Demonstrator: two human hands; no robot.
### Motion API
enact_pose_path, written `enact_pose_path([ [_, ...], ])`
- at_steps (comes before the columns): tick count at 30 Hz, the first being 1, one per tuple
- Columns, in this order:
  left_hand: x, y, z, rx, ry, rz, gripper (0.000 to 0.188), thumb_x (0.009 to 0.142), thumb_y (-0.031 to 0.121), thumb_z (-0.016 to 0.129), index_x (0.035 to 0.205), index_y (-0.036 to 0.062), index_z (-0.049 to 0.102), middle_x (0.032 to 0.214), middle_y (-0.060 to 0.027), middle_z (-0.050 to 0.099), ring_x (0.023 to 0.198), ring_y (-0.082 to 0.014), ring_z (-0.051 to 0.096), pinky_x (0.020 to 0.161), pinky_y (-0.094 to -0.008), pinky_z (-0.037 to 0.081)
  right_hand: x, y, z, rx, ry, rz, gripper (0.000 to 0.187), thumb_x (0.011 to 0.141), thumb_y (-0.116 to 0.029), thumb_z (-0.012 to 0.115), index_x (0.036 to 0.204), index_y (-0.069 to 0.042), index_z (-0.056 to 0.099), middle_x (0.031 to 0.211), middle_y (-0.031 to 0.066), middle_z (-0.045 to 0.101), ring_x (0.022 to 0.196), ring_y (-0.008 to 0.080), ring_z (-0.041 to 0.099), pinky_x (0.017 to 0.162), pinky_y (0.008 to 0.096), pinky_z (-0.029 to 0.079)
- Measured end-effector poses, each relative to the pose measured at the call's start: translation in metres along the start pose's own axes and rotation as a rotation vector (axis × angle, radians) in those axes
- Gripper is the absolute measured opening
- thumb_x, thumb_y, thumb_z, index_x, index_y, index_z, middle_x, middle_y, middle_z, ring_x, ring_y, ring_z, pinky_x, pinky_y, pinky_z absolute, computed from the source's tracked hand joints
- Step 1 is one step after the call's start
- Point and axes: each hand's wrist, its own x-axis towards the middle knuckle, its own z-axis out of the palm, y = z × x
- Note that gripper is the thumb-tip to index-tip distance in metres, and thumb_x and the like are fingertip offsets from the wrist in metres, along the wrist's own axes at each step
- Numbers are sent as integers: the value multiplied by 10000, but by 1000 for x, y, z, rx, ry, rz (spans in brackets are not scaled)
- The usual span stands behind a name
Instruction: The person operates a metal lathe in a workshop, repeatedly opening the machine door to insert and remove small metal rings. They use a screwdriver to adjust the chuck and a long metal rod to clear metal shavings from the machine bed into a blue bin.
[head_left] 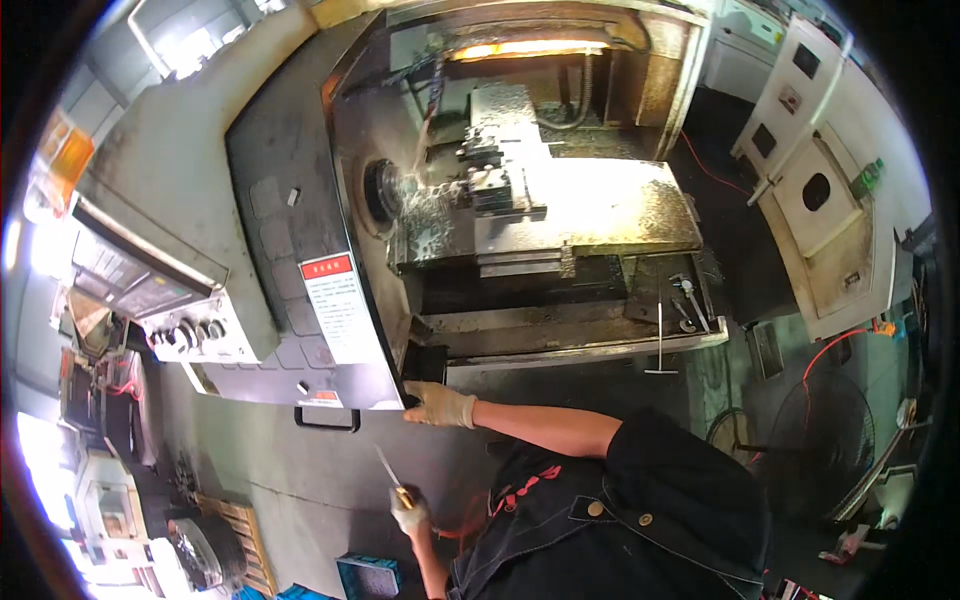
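Left hand (410, 516): one, gloved, closed round the yellow handle of a thin-shafted tool (403, 496); shaft pointed up and left, below the door (290, 155). Right hand (442, 406): one, gloved, was at the door's lower right corner; whether clenched or merely resting could not be told. Lathe (610, 205): one, lit inside, stood beyond the door; swarf (425, 200) lay tangled beside its chuck (381, 197). Calipers (690, 297): lay at its right front.

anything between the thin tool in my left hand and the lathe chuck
Yes: in this view the lathe door, gripped at its lower corner by the right hand, crosses the straight line from thin tool to chuck. Past its edge, the chuck shows clearly.
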Motion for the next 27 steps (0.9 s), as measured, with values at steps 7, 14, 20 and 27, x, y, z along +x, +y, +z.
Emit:
enact_pose_path([
  [7, -89, -55, 75, -61, 28, -133, 133, 782, 23, 566, 905, 46, 521, 764, -15, 534, 684, -110, 512, 628, -235, 432, -98, 6, -60, 99, -5, 60, 759, 728, -180, 679, 1300, 80, 253, 1316, 250, 344, 1201, 278, 376, 956, 311, 360],
  [14, -127, 10, 142, 160, -45, 77, 189, 760, 28, 577, 939, 56, 521, 753, 1, 548, 680, -109, 528, 618, -242, 435, -191, 23, -135, 116, -14, 66, 759, 729, -247, 676, 1275, 105, 283, 1251, 284, 406, 1169, 295, 423, 944, 321, 370],
  [20, -217, 56, 153, 337, 70, -57, 201, 749, 92, 563, 945, 90, 517, 783, -116, 582, 727, -269, 590, 637, -335, 455, -255, 19, -161, 70, 77, -38, 513, 736, -174, 675, 1144, 50, 458, 771, 49, 575, 613, 78, 502, 514, 235, 422],
  [27, -268, 20, 119, 375, 162, -191, 306, 670, 105, 590, 970, 108, 530, 866, -140, 590, 853, -349, 562, 711, -405, 453, -320, 75, -133, 479, 458, 18, 359, 824, -173, 568, 1113, 2, 449, 845, 74, 576, 732, 143, 572, 588, 265, 463],
])
